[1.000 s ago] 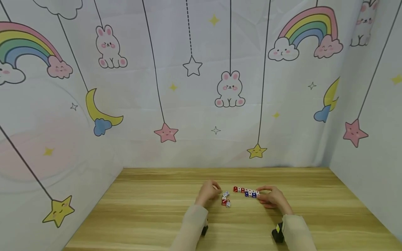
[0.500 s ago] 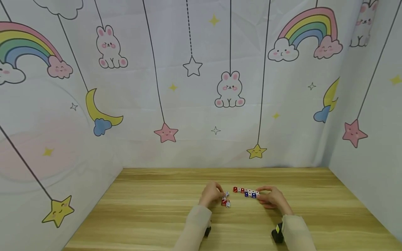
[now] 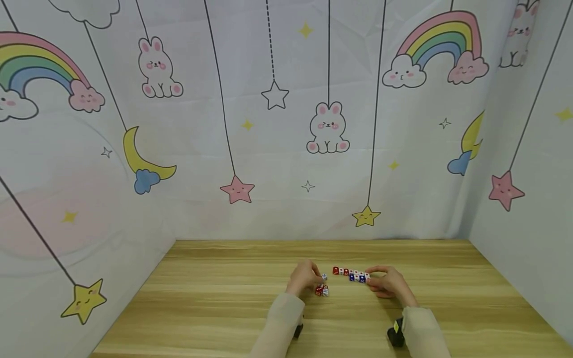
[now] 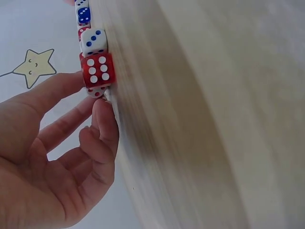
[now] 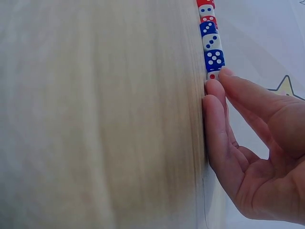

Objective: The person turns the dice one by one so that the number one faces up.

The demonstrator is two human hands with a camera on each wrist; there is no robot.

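Several dice lie on the wooden table in two groups. My left hand [image 3: 305, 277] is at the left cluster; its fingertips pinch a white die with red dots [image 4: 97, 91], partly hidden behind a red die [image 4: 98, 69]. A white die with blue dots [image 4: 93, 41] sits just beyond. In the head view, a red die [image 3: 319, 291] and a white die [image 3: 325, 292] show beside these fingers. My right hand [image 3: 388, 282] holds the right end of a row of red, white and blue dice, thumb and finger around a white end die [image 5: 213, 76]. Blue dice [image 5: 214, 58] line up ahead of it.
The wooden table [image 3: 215, 308] meets a white cloth backdrop [image 3: 286, 219] printed with rabbits, stars and rainbows at the back and both sides. A red die [image 3: 335, 270] marks the row's left end, with a gap between it and the left cluster.
My left hand has moved right and slightly nearer, onto the left cluster, covering some dice. The red die there has shifted slightly. My right hand stays at the row's end.
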